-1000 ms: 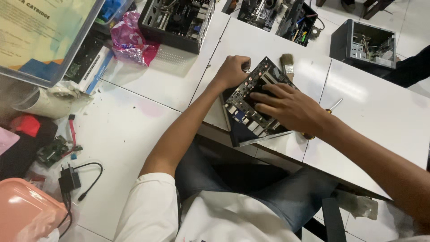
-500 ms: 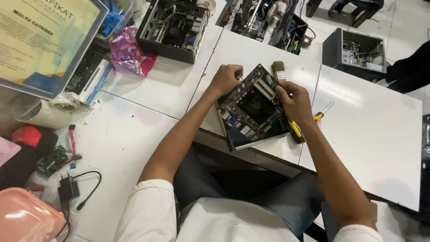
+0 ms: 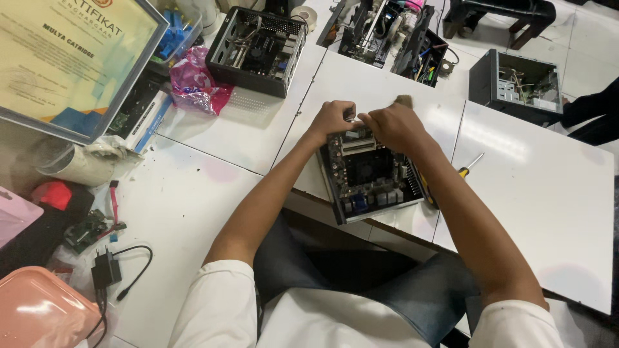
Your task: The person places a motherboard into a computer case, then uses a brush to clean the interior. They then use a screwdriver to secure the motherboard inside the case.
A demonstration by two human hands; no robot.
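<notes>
Dark green and black, the motherboard (image 3: 371, 177) lies flat on the white table (image 3: 541, 212) just under both hands, its near edge hanging over the table's edge above the person's lap. The left hand (image 3: 333, 117) and the right hand (image 3: 394, 125) meet at the board's far edge, knuckles up and fingers curled down onto it; what the fingertips pinch is hidden beneath them, so I cannot tell whether either hand actually grips anything. A brush (image 3: 404, 100) peeks out just beyond the right hand, only its tip showing. Beside the right forearm a yellow-handled screwdriver (image 3: 469, 166) lies on the table, its handle partly covered by the arm. Beyond the left hand stands an open black computer case (image 3: 258, 48) with wiring inside, and against its left side a crumpled pink plastic bag (image 3: 193, 87). Far to the left of the left hand leans a framed certificate (image 3: 64, 61), pale yellow with blue at a lower corner, cut off by the picture's edge. Beyond the right hand sits a second open case (image 3: 516, 84), and a black charger (image 3: 106, 270) with its cable lies by the left elbow
</notes>
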